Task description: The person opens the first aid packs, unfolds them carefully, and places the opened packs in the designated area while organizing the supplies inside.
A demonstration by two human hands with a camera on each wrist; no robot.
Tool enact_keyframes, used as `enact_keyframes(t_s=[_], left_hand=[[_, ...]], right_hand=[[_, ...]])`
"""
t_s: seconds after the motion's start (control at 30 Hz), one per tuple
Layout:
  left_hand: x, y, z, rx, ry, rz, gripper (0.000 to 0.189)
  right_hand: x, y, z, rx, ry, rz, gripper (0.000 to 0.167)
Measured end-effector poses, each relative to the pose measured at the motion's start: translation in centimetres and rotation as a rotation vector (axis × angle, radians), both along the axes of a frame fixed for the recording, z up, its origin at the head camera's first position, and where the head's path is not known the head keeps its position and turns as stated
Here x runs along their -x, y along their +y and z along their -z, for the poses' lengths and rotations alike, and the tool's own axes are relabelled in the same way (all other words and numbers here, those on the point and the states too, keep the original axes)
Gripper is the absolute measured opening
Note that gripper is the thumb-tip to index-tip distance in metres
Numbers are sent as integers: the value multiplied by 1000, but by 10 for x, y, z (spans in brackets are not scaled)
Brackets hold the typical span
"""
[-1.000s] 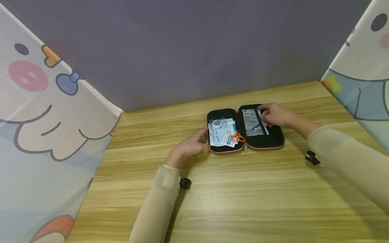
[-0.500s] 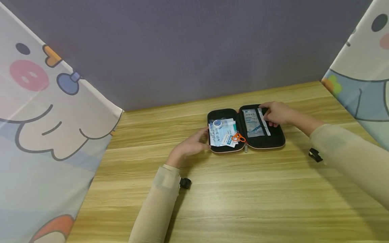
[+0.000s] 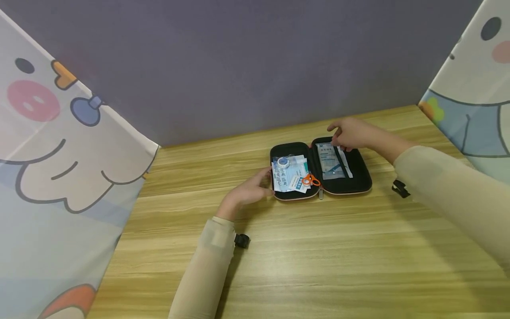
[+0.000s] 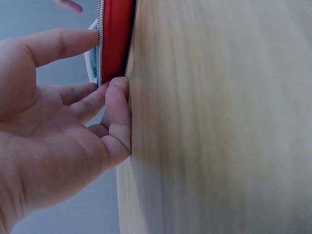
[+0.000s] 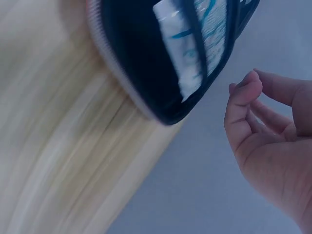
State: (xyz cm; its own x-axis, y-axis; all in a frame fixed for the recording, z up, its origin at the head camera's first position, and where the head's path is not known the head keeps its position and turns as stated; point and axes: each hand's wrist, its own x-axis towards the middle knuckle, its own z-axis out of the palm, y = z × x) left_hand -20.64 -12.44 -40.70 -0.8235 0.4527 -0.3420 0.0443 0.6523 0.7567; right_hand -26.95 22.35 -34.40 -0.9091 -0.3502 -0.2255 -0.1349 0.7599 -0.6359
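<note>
An unzipped first aid case [image 3: 360, 181], black inside and red outside, lies unfolded on the table. Its left half holds sachets [image 3: 280, 179], a tape roll [image 3: 283, 162] and orange-handled scissors [image 3: 311, 180]. Under a black strap in the right half lie a clear packet [image 3: 328, 161] and a narrow white packet [image 3: 347, 166]. My left hand [image 3: 249, 190] touches the case's left side; in the left wrist view one finger meets the zipper edge [image 4: 100, 44]. Above the right half's far edge hovers my right hand [image 3: 352, 134], fingers loosely bent, holding nothing.
The wooden table [image 3: 318, 257] runs to a grey wall panel [image 3: 255, 66] behind the case. Cartoon-printed cloth [image 3: 79, 177] hangs on the left, and similar cloth [image 3: 466, 124] on the right.
My right hand has come off the narrow white packet and moved up and slightly left, over the case's far edge. My left hand stays where it was.
</note>
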Motion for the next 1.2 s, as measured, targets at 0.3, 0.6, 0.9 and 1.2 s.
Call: enact_keyframes(t_s=[0.3, 0.6, 0.9, 1.2], left_hand=[[-2, -2, 0, 2, -22, 0, 88], [-2, -5, 0, -5, -11, 4, 87], [-3, -6, 1, -11, -23, 3, 87], [-3, -7, 0, -19, -12, 5, 86]], right_hand=[[5, -44, 7, 12, 18, -54, 51], [-1, -81, 16, -29, 11, -114, 56], [-2, -106, 30, -102, 36, -198, 63], [1, -114, 35, -95, 0, -182, 67]])
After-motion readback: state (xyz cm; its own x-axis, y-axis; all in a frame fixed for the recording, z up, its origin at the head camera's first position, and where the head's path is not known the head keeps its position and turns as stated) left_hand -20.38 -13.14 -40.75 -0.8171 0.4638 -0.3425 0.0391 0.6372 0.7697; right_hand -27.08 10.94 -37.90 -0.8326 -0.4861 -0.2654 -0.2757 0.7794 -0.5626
